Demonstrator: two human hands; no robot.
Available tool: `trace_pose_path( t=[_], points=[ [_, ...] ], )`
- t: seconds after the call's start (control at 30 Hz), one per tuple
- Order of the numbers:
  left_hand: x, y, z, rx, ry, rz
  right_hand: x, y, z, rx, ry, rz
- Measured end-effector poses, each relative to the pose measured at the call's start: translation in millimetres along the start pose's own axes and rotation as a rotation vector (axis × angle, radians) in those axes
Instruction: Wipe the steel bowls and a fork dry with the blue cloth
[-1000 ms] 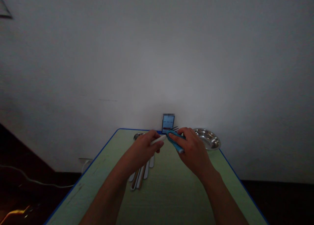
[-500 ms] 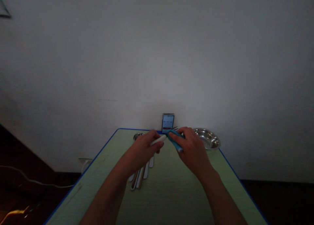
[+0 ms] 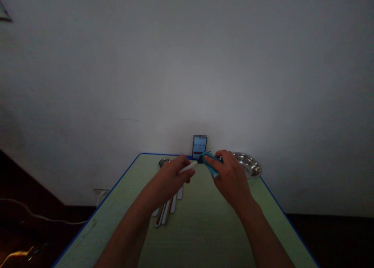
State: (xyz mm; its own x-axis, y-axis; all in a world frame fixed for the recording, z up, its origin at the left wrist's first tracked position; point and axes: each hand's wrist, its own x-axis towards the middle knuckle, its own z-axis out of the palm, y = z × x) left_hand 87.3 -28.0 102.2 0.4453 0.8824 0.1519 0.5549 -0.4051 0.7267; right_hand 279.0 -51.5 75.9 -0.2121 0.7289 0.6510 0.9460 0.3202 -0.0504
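Pinched in my left hand [image 3: 181, 169] is the white handle of a fork [image 3: 189, 167], its head pointing away to the right. My right hand [image 3: 229, 172] grips a blue cloth [image 3: 210, 164], which is folded around the fork's metal part. Only the tips of the tines peek out past the cloth; most of the head is covered. Both hands are raised over the table, close together. Below my left forearm lie several pieces of cutlery [image 3: 166, 212] with white and brown handles, their metal heads [image 3: 163, 162] partly hidden behind my left hand.
A shiny metal bowl [image 3: 255, 168] stands at the table's back right, partly behind my right hand. A phone [image 3: 199, 146] with a lit screen leans against the wall [image 3: 187, 73] at the back edge. The pale green table [image 3: 204, 229] has a blue rim.
The cloth has slid along the fork toward its tines, covering more of them. My right hand shifted slightly with it, while my left hand stayed in place.
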Motion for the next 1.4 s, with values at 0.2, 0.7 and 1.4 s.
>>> trace_pose_path(
  t=[0.2,0.7,1.4],
  points=[
    [-0.8,0.0,-0.8,-0.002,0.004,0.005,0.1,-0.3,-0.6,-0.005,0.014,0.019],
    [-3.6,-3.2,-4.6,-0.044,-0.001,-0.019,-0.8,3.3,-1.2,-0.014,0.069,0.049],
    [5.2,-1.1,0.5,-0.021,0.033,-0.024,-1.5,-2.6,2.2,0.099,0.033,-0.094]
  ],
)
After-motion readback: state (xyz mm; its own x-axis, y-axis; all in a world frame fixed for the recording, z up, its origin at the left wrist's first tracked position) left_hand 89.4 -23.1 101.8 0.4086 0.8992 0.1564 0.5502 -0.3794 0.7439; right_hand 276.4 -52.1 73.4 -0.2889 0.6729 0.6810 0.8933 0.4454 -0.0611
